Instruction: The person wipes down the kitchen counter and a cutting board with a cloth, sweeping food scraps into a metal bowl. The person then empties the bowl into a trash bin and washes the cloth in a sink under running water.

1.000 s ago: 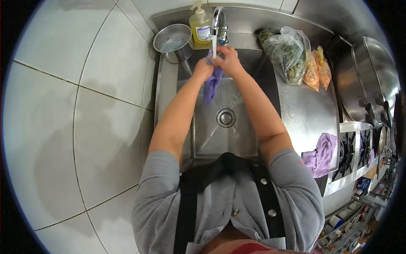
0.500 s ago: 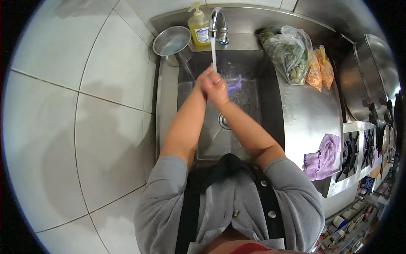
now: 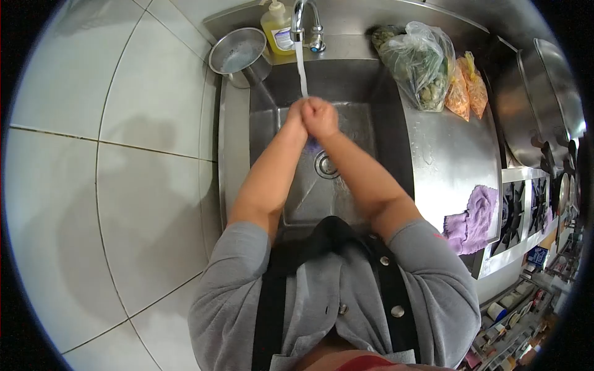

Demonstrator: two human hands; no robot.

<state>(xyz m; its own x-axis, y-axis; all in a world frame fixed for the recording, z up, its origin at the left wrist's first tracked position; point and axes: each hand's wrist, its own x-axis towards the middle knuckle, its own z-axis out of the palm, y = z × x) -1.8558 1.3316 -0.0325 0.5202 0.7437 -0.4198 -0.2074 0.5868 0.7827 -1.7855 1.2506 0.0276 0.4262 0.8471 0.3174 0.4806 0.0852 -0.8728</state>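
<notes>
My left hand (image 3: 297, 115) and my right hand (image 3: 320, 117) are closed and pressed together over the steel sink (image 3: 388, 133). Both grip a purple cloth (image 3: 313, 146); only a small part of it shows just below the hands, the rest being hidden. Water from the curved faucet (image 3: 298, 28) runs down onto the knuckles. Under the hands lies the round drain (image 3: 327, 165) in the sink floor.
A steel pot (image 3: 238, 57) with sudsy water and a yellow soap bottle (image 3: 278, 29) stand behind the sink at left. Bagged greens (image 3: 421, 68), orange bags (image 3: 467, 86) and another purple cloth (image 3: 473, 221) lie right. Large pots (image 3: 538, 105) stand farther right.
The hands moved from close under the faucet toward me and came together into fists. The cloth, earlier hanging long and then sticking out to the right, is now mostly hidden. The view shifted slightly.
</notes>
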